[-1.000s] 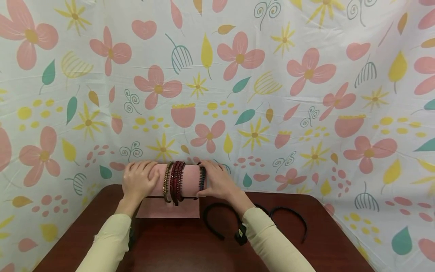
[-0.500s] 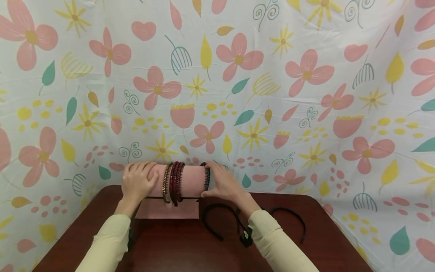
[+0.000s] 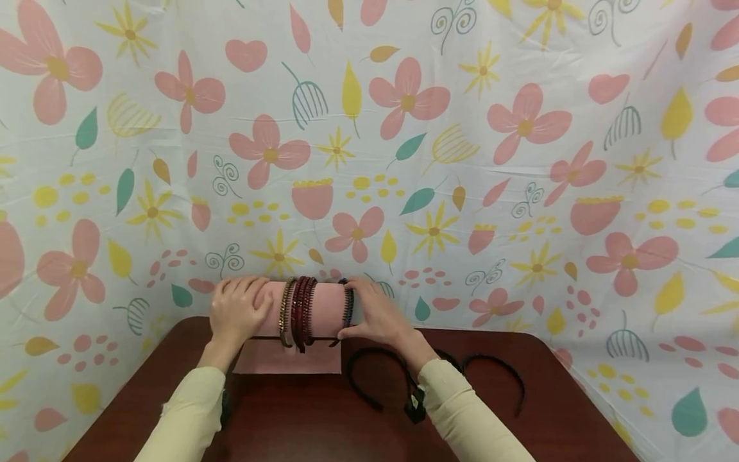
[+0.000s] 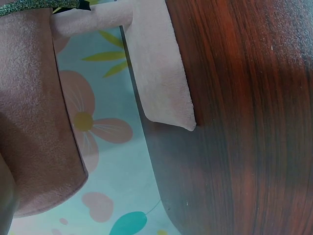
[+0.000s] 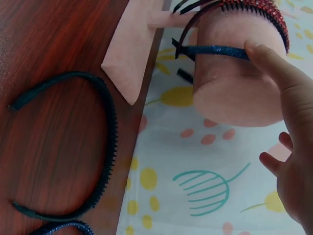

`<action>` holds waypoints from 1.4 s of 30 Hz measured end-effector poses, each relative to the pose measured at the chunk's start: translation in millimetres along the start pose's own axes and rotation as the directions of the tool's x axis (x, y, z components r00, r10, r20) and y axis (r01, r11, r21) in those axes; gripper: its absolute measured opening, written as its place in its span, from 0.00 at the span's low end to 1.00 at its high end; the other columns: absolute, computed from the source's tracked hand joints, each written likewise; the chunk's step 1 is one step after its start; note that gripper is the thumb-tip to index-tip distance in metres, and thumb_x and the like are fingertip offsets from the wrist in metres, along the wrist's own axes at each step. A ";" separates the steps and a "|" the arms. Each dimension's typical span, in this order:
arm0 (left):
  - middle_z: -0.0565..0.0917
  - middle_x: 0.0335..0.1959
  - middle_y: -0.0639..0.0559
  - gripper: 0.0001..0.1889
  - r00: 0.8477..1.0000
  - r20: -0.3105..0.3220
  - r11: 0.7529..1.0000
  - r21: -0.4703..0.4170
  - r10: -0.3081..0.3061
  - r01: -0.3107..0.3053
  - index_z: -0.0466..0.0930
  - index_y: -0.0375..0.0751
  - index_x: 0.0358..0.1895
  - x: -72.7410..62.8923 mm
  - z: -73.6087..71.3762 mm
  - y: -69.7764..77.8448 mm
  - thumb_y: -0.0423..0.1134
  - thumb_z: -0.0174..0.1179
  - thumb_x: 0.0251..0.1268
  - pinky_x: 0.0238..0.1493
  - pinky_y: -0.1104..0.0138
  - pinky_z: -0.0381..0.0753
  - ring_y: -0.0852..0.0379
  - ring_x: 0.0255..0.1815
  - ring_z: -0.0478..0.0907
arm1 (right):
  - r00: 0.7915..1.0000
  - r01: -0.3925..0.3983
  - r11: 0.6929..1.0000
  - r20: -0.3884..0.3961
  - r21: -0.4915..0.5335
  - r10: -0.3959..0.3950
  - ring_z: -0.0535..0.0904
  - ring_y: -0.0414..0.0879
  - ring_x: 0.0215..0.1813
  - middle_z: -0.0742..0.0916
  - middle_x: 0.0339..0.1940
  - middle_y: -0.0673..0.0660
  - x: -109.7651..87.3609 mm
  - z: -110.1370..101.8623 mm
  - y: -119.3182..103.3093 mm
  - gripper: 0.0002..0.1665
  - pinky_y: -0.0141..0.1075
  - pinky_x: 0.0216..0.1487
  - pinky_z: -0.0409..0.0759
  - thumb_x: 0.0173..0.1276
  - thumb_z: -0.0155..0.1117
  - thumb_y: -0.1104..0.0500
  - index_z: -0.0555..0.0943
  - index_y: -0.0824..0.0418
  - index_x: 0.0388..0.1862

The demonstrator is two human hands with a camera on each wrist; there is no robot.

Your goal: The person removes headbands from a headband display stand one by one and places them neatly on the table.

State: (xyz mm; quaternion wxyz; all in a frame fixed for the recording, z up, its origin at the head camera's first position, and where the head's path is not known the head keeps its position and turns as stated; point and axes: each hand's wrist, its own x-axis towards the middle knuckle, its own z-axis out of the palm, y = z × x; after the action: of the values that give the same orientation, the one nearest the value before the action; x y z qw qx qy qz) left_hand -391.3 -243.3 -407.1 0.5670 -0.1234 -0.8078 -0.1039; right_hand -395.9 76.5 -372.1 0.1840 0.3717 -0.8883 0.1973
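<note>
A pink, fabric-covered headband stand (image 3: 328,308) lies across the back of the table, its roller held up by a stem on a flat base (image 4: 156,63). My left hand (image 3: 238,314) grips the roller's left end, fingers over the top and thumb in front. At the other end, my right hand (image 3: 378,314) pinches a dark blue glittery headband (image 5: 220,50) that sits around the roller; the thumb presses on its front part. Several dark red headbands (image 3: 303,311) and a gold one (image 3: 285,313) circle the roller's middle.
Loose black headbands lie on the dark wooden table (image 3: 288,417), one (image 5: 111,127) beside the stand and another (image 3: 522,378) farther right. A dark blue glittery band (image 5: 63,225) shows partly at the frame's bottom. Behind hangs a flowered curtain (image 3: 358,160).
Along the roller, the blue headband and my right hand shifted right toward the end, then slightly back left. My left hand stayed on the stand.
</note>
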 end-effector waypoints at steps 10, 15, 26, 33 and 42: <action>0.88 0.45 0.47 0.23 1.000 0.002 1.000 -0.003 0.007 -0.007 0.88 0.45 0.46 3.7 -0.3 5.0 0.54 0.50 0.63 0.58 0.46 0.74 0.44 0.47 0.83 | 1.000 0.011 0.998 0.026 0.059 -0.012 0.53 0.55 0.81 0.58 0.82 0.57 0.3 5.1 -1.7 0.64 0.57 0.76 0.60 0.49 0.80 0.40 0.57 0.56 0.78; 0.88 0.46 0.46 0.24 1.000 0.011 1.000 0.000 0.006 -0.006 0.88 0.45 0.46 3.5 0.9 5.2 0.55 0.48 0.63 0.58 0.45 0.73 0.44 0.47 0.83 | 0.999 0.048 0.999 0.008 -0.009 -0.048 0.56 0.57 0.80 0.61 0.80 0.59 1.2 5.6 0.9 0.64 0.58 0.75 0.61 0.49 0.79 0.38 0.57 0.57 0.79; 0.88 0.45 0.47 0.23 1.000 -0.001 1.000 -0.001 -0.005 0.005 0.88 0.46 0.45 3.0 0.0 3.0 0.55 0.48 0.63 0.58 0.45 0.74 0.44 0.46 0.83 | 0.999 0.037 0.996 -0.020 -0.085 -0.039 0.65 0.57 0.75 0.66 0.77 0.59 -7.6 -4.6 5.7 0.62 0.57 0.71 0.67 0.50 0.76 0.33 0.61 0.59 0.77; 0.88 0.45 0.46 0.23 1.000 -0.008 1.000 0.000 -0.006 0.006 0.88 0.45 0.45 2.3 -0.3 -0.3 0.54 0.48 0.63 0.57 0.45 0.74 0.44 0.46 0.83 | 1.000 -0.005 0.997 -0.012 -0.083 0.004 0.65 0.58 0.75 0.65 0.77 0.62 -21.4 -8.3 19.5 0.63 0.57 0.69 0.71 0.51 0.74 0.33 0.59 0.58 0.78; 0.88 0.45 0.47 0.23 1.000 -0.003 1.000 -0.001 -0.006 0.006 0.88 0.45 0.45 -0.2 0.0 -0.4 0.54 0.49 0.63 0.57 0.45 0.74 0.44 0.46 0.83 | 0.997 -0.071 0.994 -0.010 -0.085 0.071 0.66 0.59 0.74 0.65 0.77 0.62 -43.5 -14.9 40.0 0.63 0.56 0.66 0.74 0.52 0.74 0.32 0.56 0.56 0.80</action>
State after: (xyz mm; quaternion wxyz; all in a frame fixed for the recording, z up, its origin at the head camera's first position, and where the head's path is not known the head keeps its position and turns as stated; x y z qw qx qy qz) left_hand -391.4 -243.7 -407.3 0.5679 -0.1210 -0.8072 -0.1061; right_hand -394.0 135.1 -388.5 0.1956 0.3311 -0.9079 0.1668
